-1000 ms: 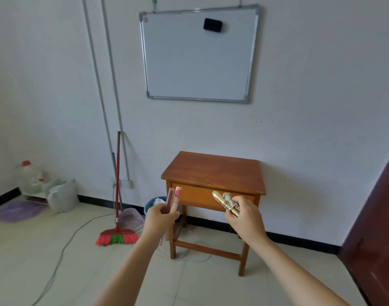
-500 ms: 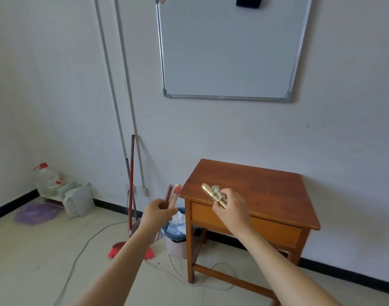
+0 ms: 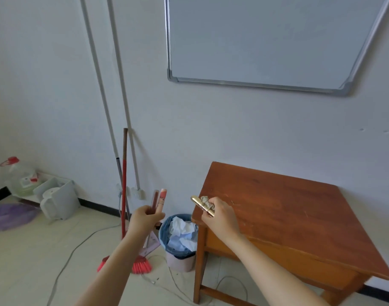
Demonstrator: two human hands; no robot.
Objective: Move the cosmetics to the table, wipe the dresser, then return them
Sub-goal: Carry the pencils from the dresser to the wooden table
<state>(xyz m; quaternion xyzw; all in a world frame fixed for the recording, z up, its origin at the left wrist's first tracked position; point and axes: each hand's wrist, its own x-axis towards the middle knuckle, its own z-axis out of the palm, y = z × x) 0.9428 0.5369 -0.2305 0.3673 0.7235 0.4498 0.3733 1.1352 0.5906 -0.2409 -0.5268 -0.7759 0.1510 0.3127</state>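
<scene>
– L hand (image 3: 145, 221)?
– Curled round two tubes (image 3: 158, 200), tips poking up past the fist.
– R hand (image 3: 220, 219)?
– Pinches gold tube (image 3: 198, 203) w/ crumpled wad (image 3: 206, 200), just over table (image 3: 299, 217) corner. Bin (image 3: 180, 244) below-left.

The left forearm (image 3: 114, 263) and right forearm (image 3: 268, 261) reach forward from the lower edge, both bare. The left hand (image 3: 145, 221) is raised, its fingers curled round two slim tubes (image 3: 157, 200) that stand up out of the fist. The right hand (image 3: 221, 218), back upward, pinches a gold tube (image 3: 201, 205) that points left, perhaps with a crumpled wad tucked behind it.
</scene>
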